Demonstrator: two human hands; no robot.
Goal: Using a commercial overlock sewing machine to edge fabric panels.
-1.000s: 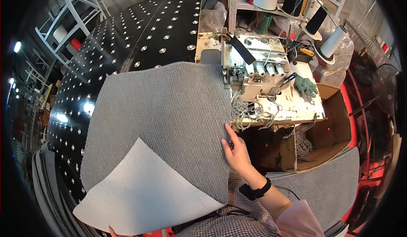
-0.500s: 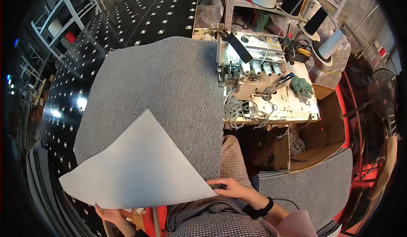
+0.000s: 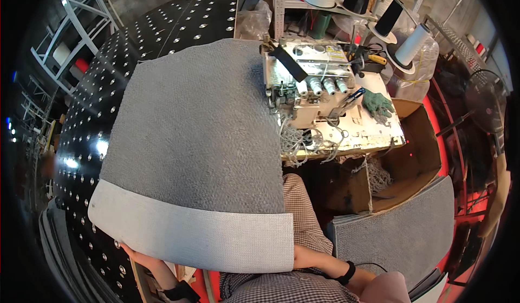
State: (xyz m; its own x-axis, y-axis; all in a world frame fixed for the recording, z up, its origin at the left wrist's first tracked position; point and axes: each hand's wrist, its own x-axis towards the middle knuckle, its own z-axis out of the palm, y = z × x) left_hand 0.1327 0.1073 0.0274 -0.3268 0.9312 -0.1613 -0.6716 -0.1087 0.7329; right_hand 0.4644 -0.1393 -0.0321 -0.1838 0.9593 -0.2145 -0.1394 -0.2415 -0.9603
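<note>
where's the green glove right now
In the head view, the green glove is right of centre, lying on the worktop near its right edge, just right of the sewing machine.

The mat [image 3: 189, 124] is grey, its underside [image 3: 200, 235] off-white.

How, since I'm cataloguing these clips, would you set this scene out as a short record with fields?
Workpiece: gray mat, textured side up, near end folded back showing pale backing
Left hand: at the backing's lower-left edge, grip partly hidden
Right hand: at the backing's lower-right corner, fingers hidden
Beside mat: sewing machine, at its far right
Surface: black table with shiny studs
Right side: open cardboard box, more gray mats
</note>
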